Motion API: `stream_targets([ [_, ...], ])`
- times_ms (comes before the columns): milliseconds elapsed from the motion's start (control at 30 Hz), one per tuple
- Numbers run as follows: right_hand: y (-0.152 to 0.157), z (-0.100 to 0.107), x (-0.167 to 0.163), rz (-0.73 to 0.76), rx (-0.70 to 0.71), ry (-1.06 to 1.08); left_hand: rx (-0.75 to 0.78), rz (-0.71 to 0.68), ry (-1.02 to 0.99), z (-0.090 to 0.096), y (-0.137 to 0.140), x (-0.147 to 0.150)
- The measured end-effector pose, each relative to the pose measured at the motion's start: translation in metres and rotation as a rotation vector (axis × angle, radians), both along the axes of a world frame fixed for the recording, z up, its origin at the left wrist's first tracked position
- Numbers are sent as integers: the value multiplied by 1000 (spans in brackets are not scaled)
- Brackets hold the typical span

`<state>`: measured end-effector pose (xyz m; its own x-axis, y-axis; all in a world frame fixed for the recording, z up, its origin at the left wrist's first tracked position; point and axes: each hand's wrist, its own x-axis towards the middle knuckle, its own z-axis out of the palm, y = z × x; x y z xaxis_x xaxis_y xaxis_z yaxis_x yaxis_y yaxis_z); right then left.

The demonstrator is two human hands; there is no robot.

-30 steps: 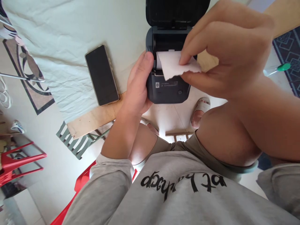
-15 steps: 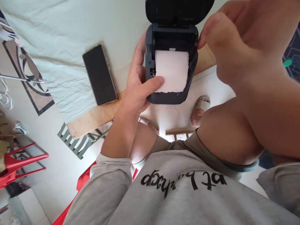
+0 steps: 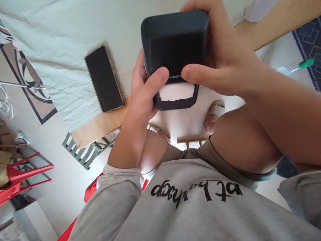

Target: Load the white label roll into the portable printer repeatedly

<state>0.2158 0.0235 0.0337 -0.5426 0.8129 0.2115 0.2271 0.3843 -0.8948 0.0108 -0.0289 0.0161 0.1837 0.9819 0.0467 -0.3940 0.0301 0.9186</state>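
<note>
Between both hands is a dark label printer point(image 3: 175, 43), held above the table's near edge with its lid folded down over the paper roll. A torn-edged strip of white paper point(image 3: 177, 92) sticks out from under the lid at the near end. My left hand point(image 3: 147, 87) grips the printer's left side, its thumb on the lid near the printed lettering. Around the right side and far corner wraps my right hand point(image 3: 220, 57), thumb also pressing the lid's near edge. The fingers underneath are hidden.
A smartphone point(image 3: 104, 78) lies screen up on the pale tablecloth point(image 3: 62, 50), left of the printer. At the far right of the table stands a white object point(image 3: 259, 9). A green-capped bottle point(image 3: 293, 68) is off to the right. A red chair point(image 3: 22, 177) is at left.
The printer's lid has swung from open to down over the paper roll. My right hand has moved left onto the printer, and its thumb now rests on the lid beside the left one.
</note>
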Motion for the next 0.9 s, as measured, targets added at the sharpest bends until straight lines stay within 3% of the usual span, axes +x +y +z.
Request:
stream_targets([
  [100, 5, -2, 0, 55, -44, 60, -37, 43, 11, -2, 2, 0],
  [267, 5, -5, 1, 15, -29, 76, -66, 92, 37, -3, 6, 5],
  [400, -1, 4, 4, -111, -79, -78, -119, 60, -113, 10, 6, 12],
  [500, -4, 11, 8, -195, 13, -153, -218, 43, -157, 17, 9, 15],
  [700, -6, 15, 12, -120, 119, -118, -248, 177, -135, 15, 11, 14],
  [900, -7, 21, 8, -125, 28, -140, -241, 256, -2, 12, 12, 12],
])
